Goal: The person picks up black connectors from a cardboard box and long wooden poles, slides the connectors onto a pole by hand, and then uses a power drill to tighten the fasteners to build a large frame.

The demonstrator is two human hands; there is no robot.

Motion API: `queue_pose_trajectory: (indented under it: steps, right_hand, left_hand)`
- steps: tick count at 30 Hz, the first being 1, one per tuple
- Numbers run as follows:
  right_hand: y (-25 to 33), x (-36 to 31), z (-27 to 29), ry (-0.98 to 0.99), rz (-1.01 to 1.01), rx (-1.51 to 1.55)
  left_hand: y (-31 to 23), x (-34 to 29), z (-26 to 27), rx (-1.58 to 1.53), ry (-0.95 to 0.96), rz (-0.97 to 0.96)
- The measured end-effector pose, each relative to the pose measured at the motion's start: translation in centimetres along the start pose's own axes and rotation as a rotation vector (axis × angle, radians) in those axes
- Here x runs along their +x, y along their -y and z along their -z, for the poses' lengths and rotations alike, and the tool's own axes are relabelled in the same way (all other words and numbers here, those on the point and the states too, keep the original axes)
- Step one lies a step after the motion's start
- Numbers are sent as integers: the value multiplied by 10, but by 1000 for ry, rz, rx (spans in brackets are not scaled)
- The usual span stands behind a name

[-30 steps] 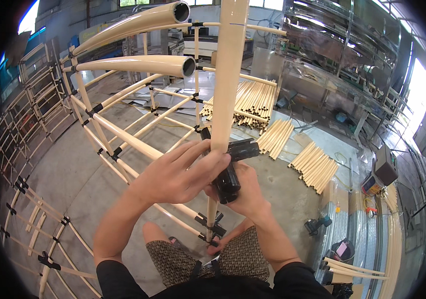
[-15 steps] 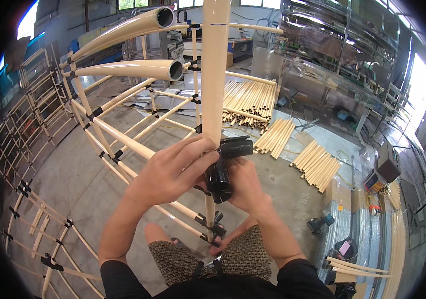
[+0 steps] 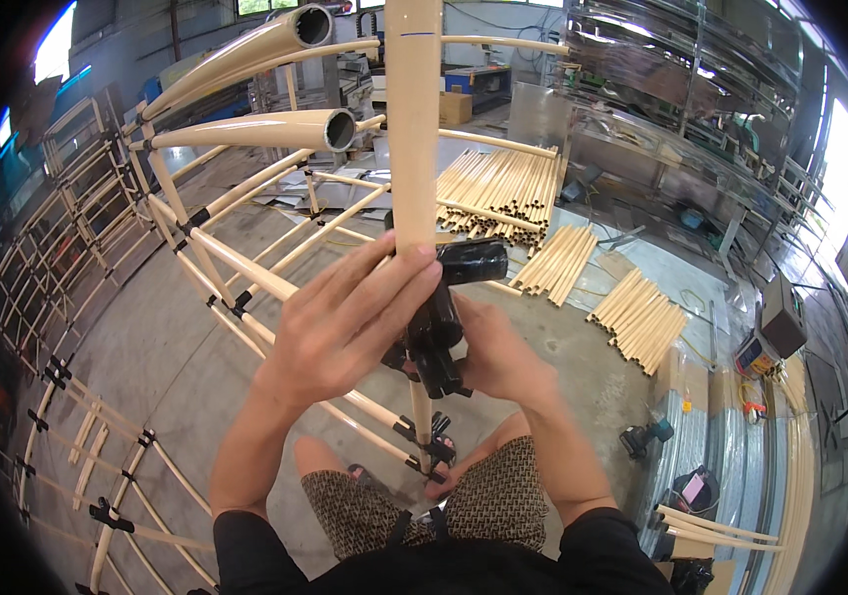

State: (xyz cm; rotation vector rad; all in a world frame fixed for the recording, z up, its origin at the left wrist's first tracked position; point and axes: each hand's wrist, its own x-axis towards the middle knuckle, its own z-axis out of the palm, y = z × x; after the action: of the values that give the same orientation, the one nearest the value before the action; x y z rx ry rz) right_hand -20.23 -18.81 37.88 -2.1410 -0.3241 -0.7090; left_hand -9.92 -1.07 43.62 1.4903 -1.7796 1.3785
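Observation:
An upright cream pipe (image 3: 414, 129) with a blue mark near its top stands in front of me. At chest height a black pipe joint (image 3: 474, 261) sits around it, with one stub pointing right and others down toward me. My left hand (image 3: 330, 327) is closed on the joint from the left, its fingers lying across the front of the pipe just above the black stubs. My right hand (image 3: 503, 357) grips the joint from the right; its fingertips are hidden behind the black parts. Lower down, the pipe meets more black joints near my feet.
A cream pipe frame (image 3: 245, 273) with black joints stands left, two open pipe ends (image 3: 340, 129) jutting toward me. Piles of cut pipes (image 3: 498, 188) lie ahead right. A cordless drill (image 3: 647, 436) rests on the floor at right, near wrapped metal lengths (image 3: 687, 476).
The joint has shifted slightly downward and tilted between my hands. My left fingers have straightened across the pipe. The upright pipe appears a little further left in view.

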Motion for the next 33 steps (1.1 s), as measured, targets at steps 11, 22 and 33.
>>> queue_pose_trajectory:
  steps: [11, 22, 33]
  right_hand:
    - [-12, 4, 3, -17, 152, -18]
    - [-14, -3, -9, -89, 108, -17]
    - [-25, -16, -4, -159, 417, -317]
  left_hand:
    - [11, 40, 14, 92, -119, 21]
    - [49, 108, 41, 343, -292, -196]
    - [67, 159, 62, 69, 72, -92]
